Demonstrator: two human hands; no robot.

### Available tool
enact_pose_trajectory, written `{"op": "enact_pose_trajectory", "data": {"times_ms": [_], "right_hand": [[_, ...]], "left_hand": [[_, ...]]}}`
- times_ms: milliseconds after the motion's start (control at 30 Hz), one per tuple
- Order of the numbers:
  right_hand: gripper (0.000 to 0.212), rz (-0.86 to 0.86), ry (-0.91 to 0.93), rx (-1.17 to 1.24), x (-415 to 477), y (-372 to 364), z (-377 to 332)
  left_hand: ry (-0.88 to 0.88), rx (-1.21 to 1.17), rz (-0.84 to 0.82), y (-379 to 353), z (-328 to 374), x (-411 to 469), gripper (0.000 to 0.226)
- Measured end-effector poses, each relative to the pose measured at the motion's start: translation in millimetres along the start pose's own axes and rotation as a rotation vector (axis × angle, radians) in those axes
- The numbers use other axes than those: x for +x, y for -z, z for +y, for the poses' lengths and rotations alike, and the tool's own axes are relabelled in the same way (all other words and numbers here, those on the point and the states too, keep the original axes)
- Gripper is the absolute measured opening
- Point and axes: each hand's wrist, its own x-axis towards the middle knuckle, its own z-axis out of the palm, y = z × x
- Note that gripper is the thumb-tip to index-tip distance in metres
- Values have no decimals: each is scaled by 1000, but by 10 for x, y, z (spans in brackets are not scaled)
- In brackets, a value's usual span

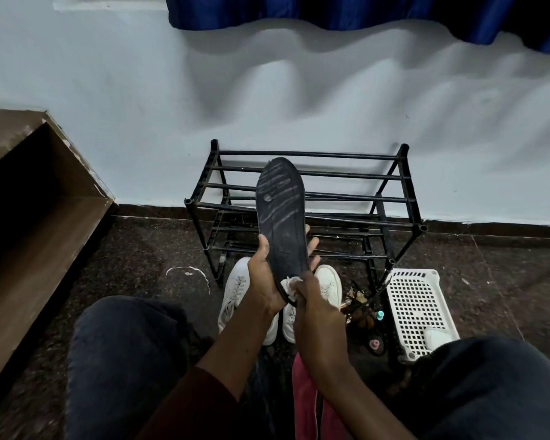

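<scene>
Over rack (421, 228): L-hand (264, 281) grips ribbed sandal (281, 211) (R-hand (311, 300): cloth (291, 282)).

Left hand (264, 281) grips black sandal (281, 217) sole-up; right hand (311, 296) presses white cloth (291, 285) at heel, above white sneakers (235, 293).

The dark speckled floor (146, 249) carries a black shoe rack (359, 197), white sneakers (235, 293) and a white basket (416, 300).

Sandal (280, 217) before rack (331, 155), sneakers (235, 296) beneath.
</scene>
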Motion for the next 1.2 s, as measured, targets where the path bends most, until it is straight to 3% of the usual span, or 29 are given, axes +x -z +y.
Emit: {"op": "enact_pose_trajectory", "data": {"times_ms": [200,333,433,600,800,933,1067,1200], "right_hand": [[35,-61,-16,-29,185,63,117],[26,101,-3,-41,474,183,74],[24,43,-88,17,523,245,49],[37,32,-67,14,255,166,57],[33,-77,-11,40,107,171,73],[28,5,21,28,364,269,53],[19,53,-17,64,619,308,63],[21,120,-55,139,640,289,79]], "left_hand": [[65,-14,18,-78,-55,-62,77],[123,52,30,-140,-69,-147,81],[87,39,27,-180,-65,-163,79],[53,20,66,-149,-16,-87,80],[-7,-37,103,-158,-40,-69,69],[80,26,81,-205,-45,-150,83],[82,90,74,-245,-57,-219,74],[66,68,33,-254,-11,-198,80]]}}
